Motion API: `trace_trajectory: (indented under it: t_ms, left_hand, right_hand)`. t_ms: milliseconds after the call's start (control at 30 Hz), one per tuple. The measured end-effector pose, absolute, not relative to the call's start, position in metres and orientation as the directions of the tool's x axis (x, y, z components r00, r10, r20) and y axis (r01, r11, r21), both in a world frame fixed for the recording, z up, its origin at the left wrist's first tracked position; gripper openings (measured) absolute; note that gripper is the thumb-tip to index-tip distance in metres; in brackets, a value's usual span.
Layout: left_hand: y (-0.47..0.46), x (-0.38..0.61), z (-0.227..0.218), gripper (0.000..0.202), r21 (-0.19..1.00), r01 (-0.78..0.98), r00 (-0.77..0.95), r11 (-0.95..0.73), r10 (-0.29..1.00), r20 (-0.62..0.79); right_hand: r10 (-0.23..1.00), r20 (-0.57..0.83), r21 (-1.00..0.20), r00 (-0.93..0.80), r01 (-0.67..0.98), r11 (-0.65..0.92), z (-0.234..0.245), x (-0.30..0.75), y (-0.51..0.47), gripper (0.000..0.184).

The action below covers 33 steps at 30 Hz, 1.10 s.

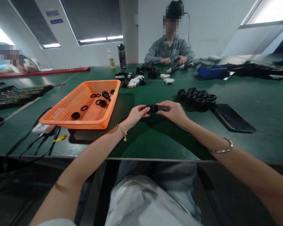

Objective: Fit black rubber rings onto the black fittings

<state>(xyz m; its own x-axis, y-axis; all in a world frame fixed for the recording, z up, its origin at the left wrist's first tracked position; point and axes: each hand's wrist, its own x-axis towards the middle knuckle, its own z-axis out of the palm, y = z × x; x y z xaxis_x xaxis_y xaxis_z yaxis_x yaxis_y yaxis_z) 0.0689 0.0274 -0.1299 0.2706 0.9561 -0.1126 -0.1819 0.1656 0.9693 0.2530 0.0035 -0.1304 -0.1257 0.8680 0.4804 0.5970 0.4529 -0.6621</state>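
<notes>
Head-worn view down onto a green bench (155, 138). Just right of an orange basket (85, 123), the left hand (137, 113) and the right hand (173, 110) meet, with a small black part (152, 108) between them. Each grip is narrow, thumb and fingertips closed on one end of the part. The part seems to be lifted just off the bench.

This hold looks best served by a light pinch at the very ends, which leaves the middle of the part in sight. Keeping the wrists low would mean a slip drops it only a short way.

The fingers cover most of the part, so its shape cannot be made out, nor whether it is one piece or two. Loose black rings (102, 102) lie inside the basket. Well to the right of the basket, past the hands, is a pile (198, 97) of round black pieces. A dark flat slab (231, 117) lies beside it, and what it is cannot be told. Beyond the basket, across the bench, another person (169, 50) sits handling something too small to identify. The lower frame edge cuts off both forearms.
</notes>
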Motion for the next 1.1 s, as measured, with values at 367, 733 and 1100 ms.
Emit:
trace_trajectory:
  t_ms: [367,733,1100]
  left_hand:
    - [0.0271,0.0675,-0.1319,0.015,0.972,-0.188,0.276,0.144,0.957,-0.089]
    - [0.0279,0.0675,-0.1304,0.011,0.969,-0.184,0.285,0.162,0.953,-0.105]
    - [0.0291,0.0658,-0.1304,0.012,0.976,-0.152,0.321,0.158,0.942,-0.103]
  right_hand:
    - [0.896,0.429,-0.732,-0.115,0.537,0.419,-0.1320,0.2525,0.0040,0.032]
    - [0.902,0.414,-0.741,-0.124,0.530,0.413,-0.1296,0.2512,0.0013,0.034]
    - [0.868,0.483,-0.657,-0.116,0.608,0.446,-0.1293,0.2507,0.0022,0.029]
